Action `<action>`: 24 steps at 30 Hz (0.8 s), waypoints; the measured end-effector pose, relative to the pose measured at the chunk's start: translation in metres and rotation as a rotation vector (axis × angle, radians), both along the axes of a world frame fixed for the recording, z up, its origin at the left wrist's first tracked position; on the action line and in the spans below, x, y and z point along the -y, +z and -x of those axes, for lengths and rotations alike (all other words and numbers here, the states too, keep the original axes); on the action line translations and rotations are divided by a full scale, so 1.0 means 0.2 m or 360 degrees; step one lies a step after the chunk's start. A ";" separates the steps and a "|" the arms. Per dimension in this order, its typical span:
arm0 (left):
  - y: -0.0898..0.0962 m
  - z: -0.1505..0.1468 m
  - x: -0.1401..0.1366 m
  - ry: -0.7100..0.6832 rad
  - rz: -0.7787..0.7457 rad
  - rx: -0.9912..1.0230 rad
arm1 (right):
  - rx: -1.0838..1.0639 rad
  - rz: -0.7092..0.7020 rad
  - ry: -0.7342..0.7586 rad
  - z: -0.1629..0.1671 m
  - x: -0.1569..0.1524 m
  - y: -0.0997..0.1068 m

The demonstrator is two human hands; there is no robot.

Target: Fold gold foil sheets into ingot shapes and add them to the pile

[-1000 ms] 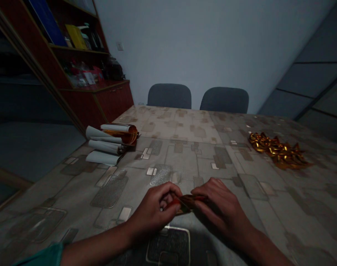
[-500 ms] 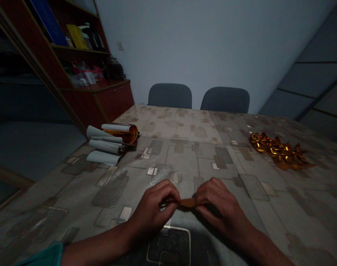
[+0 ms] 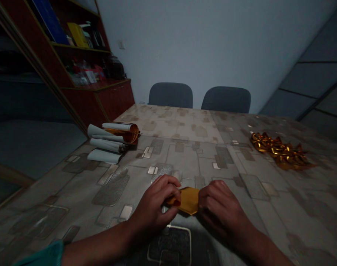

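Observation:
A folded piece of gold foil paper (image 3: 189, 200) spans the gap between my two hands, just above the patterned tablecloth. Its flat, angular middle shows, while both ends are partly covered by fingers. My left hand (image 3: 160, 201) grips the left end, the thumb below and the fingers curled over the top. On the other side, my right hand (image 3: 222, 205) pinches the right end; its fingertips are mostly hidden. Farther off to the right lies a cluster of shiny folded gold paper pieces (image 3: 279, 149). Curled sheets of gold-and-white paper (image 3: 109, 142) lie stacked at the left.
The table (image 3: 168, 151) has a cloth patterned with rectangles. Two grey chairs (image 3: 171, 95) stand at its far side against the wall. A reddish-brown cabinet (image 3: 113, 99) with loaded shelves stands at the back left.
The gold paper has turned so its broad face shows, where before only a narrow edge was visible. My left fingers have lifted and curled over its end; the right hand has barely shifted.

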State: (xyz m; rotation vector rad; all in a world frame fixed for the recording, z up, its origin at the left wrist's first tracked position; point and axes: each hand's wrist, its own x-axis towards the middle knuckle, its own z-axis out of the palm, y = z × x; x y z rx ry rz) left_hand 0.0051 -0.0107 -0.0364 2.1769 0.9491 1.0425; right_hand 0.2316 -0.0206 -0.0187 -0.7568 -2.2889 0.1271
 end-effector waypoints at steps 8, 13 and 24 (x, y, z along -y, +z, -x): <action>-0.01 0.00 -0.01 -0.0117 0.0253 0.0093 | 0.0008 -0.0052 -0.0024 0.00 0.00 0.00; 0.00 0.00 0.00 -0.0065 0.0129 0.0066 | 0.0037 -0.0126 -0.0053 0.00 0.01 0.01; 0.03 -0.01 -0.02 -0.0035 0.0337 0.0191 | 0.0073 -0.0140 -0.0087 -0.01 0.00 0.00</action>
